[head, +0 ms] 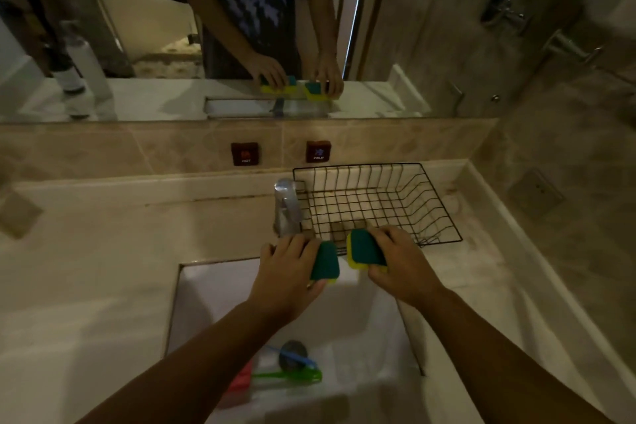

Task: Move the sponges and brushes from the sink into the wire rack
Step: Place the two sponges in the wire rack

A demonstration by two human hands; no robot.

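Observation:
My left hand (287, 268) grips a green-and-yellow sponge (325, 262) above the back edge of the white sink (371, 330). My right hand (401, 258) grips a second green-and-yellow sponge (365, 248) at the front rim of the black wire rack (413, 203), which stands on the counter right of the tap and holds nothing. Down in the sink lie a blue brush (292, 356), a green brush (292, 376) and a pink sponge (241, 382), partly hidden by my left forearm.
A chrome tap (286, 206) stands just left of the rack, close to my left hand. A tiled backsplash with hot and cold buttons (245, 153) and a mirror rise behind. A white bottle (74, 79) sits at the far left.

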